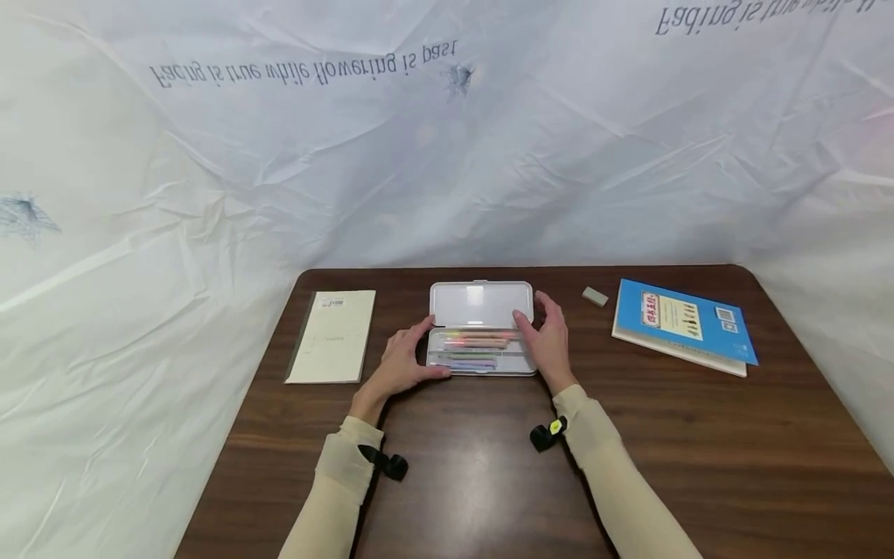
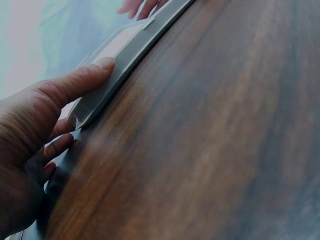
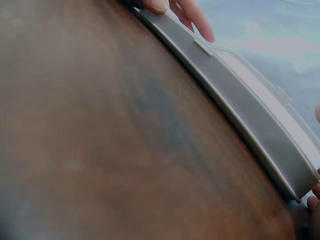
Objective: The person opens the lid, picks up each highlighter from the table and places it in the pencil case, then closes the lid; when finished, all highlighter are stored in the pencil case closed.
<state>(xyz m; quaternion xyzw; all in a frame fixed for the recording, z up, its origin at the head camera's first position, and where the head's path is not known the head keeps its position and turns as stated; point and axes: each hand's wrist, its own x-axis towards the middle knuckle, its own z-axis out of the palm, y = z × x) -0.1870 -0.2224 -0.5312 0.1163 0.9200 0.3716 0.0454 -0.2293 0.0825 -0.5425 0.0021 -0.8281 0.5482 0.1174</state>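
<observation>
A white pencil case (image 1: pixel 517 363) lies with its lid (image 1: pixel 482 304) folded back on the far side. Several thin colored pens or pencils (image 1: pixel 477 341) lie inside it. My left hand (image 1: pixel 401 361) grips the case's left end, its thumb (image 2: pixel 95 75) on the front wall and the fingers round the side. At the right end, my right hand (image 1: pixel 550 341) holds the case near the hinge, thumb over the lid's lower right corner and fingers along the outer side. Only some fingertips (image 3: pixel 313 202) of that hand show at the edge of the right wrist view.
On the dark wooden table (image 1: pixel 468 466), a cream notebook (image 1: pixel 335 338) lies to the left. A small eraser (image 1: pixel 595 296) and a blue-covered book (image 1: pixel 687 322) are to the right. White printed sheeting (image 1: pixel 419 171) hangs behind the table.
</observation>
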